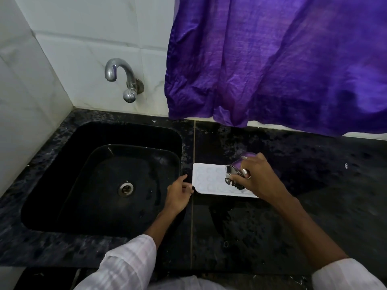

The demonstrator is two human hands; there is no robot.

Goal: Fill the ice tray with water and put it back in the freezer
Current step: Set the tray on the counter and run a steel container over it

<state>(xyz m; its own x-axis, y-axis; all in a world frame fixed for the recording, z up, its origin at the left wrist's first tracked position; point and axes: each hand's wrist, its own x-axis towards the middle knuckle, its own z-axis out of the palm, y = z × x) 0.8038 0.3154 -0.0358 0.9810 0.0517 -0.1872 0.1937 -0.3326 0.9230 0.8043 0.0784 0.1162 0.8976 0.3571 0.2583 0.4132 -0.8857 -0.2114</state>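
Pale checked sleeves (129, 262) sat lowest. Right hand (259, 178) gripped a shiny steel cup (234, 170), tipped over the flat white plastic ice tray (207, 177) on the black stone counter (314, 185). Left hand (179, 194) curled beside the tray's edge; a hold could not be told. Filling looked part done, with the freezer trip left to do.

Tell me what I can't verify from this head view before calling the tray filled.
- Water level in the ice tray: head view, cells too pale and small to read.
- Tray's right end: covered by the right hand and its steel cup.
- Any pouring stream: none discernible under the cup.
- Grip of the left hand: fingertips at the tray's corner, contact unclear.
- The freezer: outside the frame.
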